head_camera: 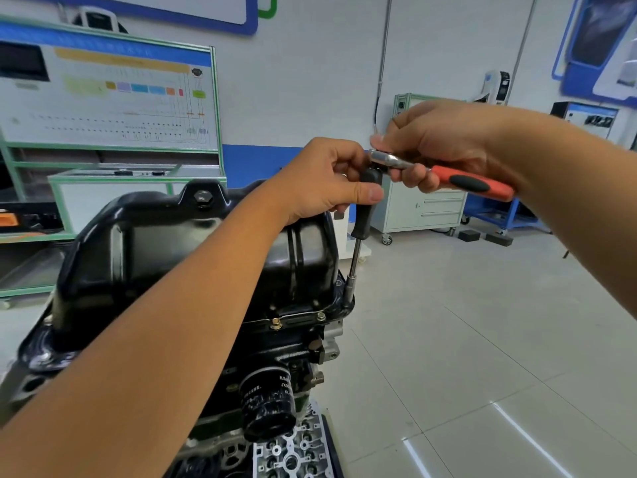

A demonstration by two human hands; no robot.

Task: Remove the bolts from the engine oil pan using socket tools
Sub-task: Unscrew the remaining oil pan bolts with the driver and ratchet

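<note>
The black oil pan (pixel 193 257) sits on top of an upturned engine. My left hand (pixel 327 181) grips the black handle of a socket driver (pixel 364 215), whose thin shaft runs down to a socket (pixel 349 294) seated at the pan's right flange corner. My right hand (pixel 444 143) holds a ratchet with a red and black handle (pixel 472 182); its chrome head (pixel 382 157) meets the top of the driver handle. Two brass-coloured bolts (pixel 275 323) show on the front flange.
A black oil filter (pixel 267 405) sticks out below the pan, with a cylinder head (pixel 293 450) under it. A drain plug (pixel 202 198) sits on the pan's top. Behind stand a green-framed training board (pixel 110 94), a wheeled grey cabinet (pixel 424 208) and a blue cart (pixel 499 212).
</note>
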